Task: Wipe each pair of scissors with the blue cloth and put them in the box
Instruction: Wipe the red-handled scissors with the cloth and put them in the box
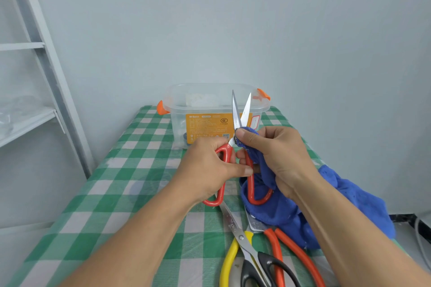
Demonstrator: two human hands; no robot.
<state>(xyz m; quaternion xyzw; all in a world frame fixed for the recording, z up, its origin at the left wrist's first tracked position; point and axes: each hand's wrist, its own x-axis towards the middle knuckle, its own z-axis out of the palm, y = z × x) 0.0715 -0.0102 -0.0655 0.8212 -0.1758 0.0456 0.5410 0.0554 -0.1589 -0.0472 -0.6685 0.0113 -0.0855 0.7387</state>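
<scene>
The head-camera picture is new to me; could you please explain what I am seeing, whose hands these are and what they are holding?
There is no machine here: a person wears one wide-angle camera on the head, so the single picture looks forward and down at their own two bare arms. The left hand grips a handle of the red-handled scissors, whose blades stand open and point upward. The right hand pinches the blue cloth round the blades near the pivot, apparently wiping them; the rest of the cloth trails onto the table. The table has a green-and-white checked cover. At its far end stands a clear plastic box with orange clips. Near the camera lie two more pairs: yellow-and-black-handled scissors and orange-handled scissors. A metal shelf stands at the left.
</scene>
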